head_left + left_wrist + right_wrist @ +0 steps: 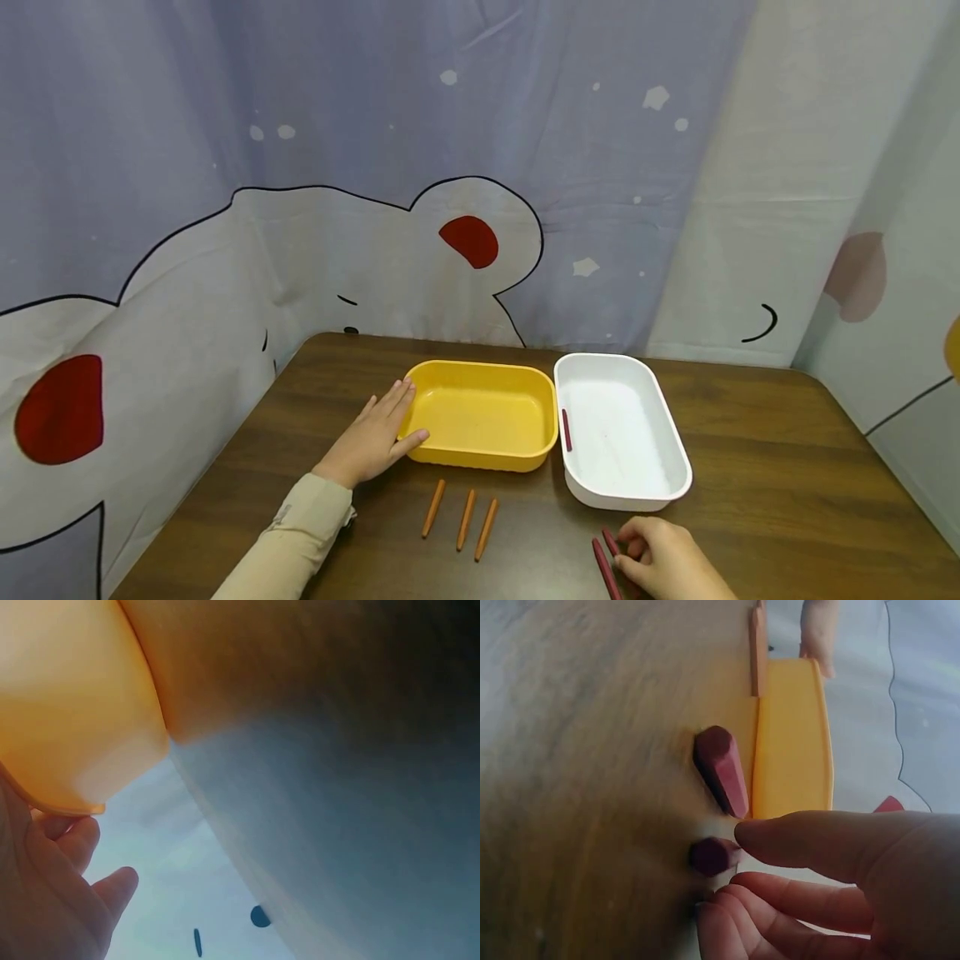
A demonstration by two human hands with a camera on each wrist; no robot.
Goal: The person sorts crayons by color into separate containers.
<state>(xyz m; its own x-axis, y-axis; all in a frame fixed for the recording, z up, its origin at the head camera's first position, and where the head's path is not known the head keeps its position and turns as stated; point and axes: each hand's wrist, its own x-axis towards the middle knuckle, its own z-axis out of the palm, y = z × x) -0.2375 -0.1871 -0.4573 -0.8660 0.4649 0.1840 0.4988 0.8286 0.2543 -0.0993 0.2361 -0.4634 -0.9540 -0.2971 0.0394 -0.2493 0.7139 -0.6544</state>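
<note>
My left hand [372, 435] rests with straight fingers over the left rim of a yellow tray [480, 460], and the tray's wall [97, 712] fills the corner of the left wrist view. At the lower right my right hand [667, 560] pinches a dark red crayon [711, 857] between thumb and fingertips, low over the table. Just left of it lies another dark red crayon [606, 570], whose six-sided end faces the right wrist camera. One more dark red crayon [566, 430] leans inside the left wall of the white tray [622, 503].
In front of the yellow tray, three orange crayons lie side by side: a left one [433, 508], a middle one [466, 520] and a right one [486, 530]. The trays stand against each other on the brown wooden table [780, 467]. A printed curtain [345, 258] hangs behind.
</note>
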